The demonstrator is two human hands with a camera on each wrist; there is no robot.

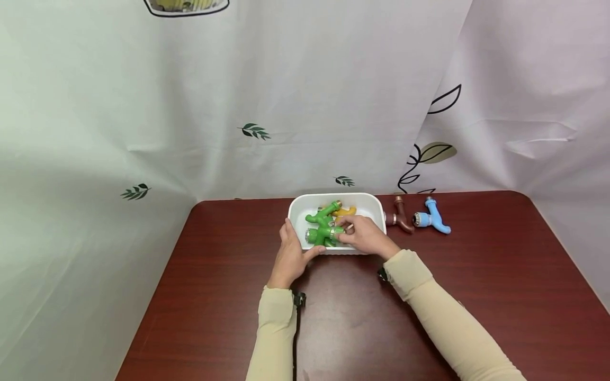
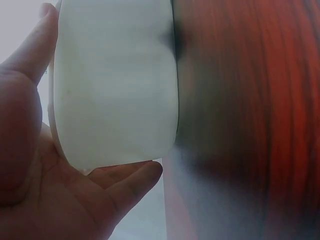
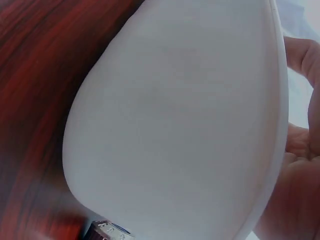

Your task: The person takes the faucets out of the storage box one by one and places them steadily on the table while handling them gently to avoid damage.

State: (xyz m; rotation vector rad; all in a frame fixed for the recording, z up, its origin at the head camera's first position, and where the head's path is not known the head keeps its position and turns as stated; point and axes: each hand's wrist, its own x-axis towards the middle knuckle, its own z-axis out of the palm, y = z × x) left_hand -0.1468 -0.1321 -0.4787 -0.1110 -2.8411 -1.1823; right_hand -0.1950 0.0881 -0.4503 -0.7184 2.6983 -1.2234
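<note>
Head view: right hand [image 1: 364, 234] pinches the nearer green tap [image 1: 324, 233] inside the white tray [image 1: 371, 207], left hand [image 1: 290, 255] spread at the tray's corner; tap looks light, stiff, slick, best gripped by its body. Left wrist: straight fingers [image 2: 135, 187] brace the tray's smooth, probably slidable wall. Right wrist: tray wall hides tap, can't tell the pinch.

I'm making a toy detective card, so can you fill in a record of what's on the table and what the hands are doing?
Container: white tub
Inside: green taps, piled, too overlapped to count; a yellow tap
Left hand: grips the tub's near left corner
Right hand: pinches a green tap inside
Right of tub: brown tap, then blue tap
Table: reddish-brown
</note>
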